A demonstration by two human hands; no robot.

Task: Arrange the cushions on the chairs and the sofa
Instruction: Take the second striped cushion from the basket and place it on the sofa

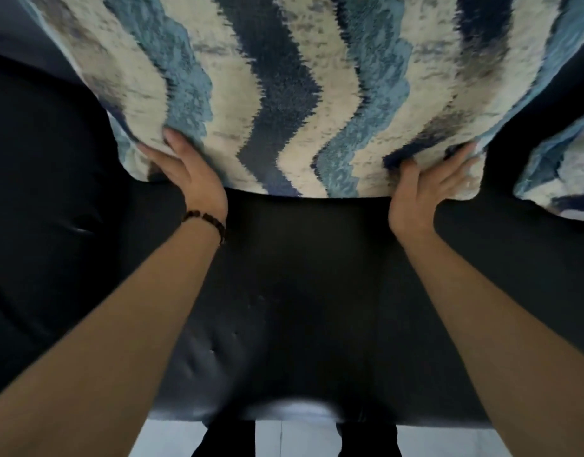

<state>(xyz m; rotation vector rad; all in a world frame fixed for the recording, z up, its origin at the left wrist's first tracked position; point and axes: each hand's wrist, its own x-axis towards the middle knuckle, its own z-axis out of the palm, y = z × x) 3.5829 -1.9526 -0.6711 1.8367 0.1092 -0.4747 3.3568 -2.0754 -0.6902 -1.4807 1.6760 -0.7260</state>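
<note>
Head view: we see the striped cushion [284, 94] held upright over the dark sofa [300, 275] seat, face toward us, lower edge approx. level, wavy blue/cream/navy stripes running top to bottom; long axis can't tell, top cropped. L hand [185, 173] w/ beaded bracelet [206, 221] grips its lower-left corner, R hand [425, 189] grips lower-right corner, fingers curled into the fabric. A second cushion [560, 179], same pattern, sits at right on the sofa.

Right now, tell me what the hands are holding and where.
Both hands, left and right, grip the blue-and-cream wavy-striped cushion by its lower corners.
</note>
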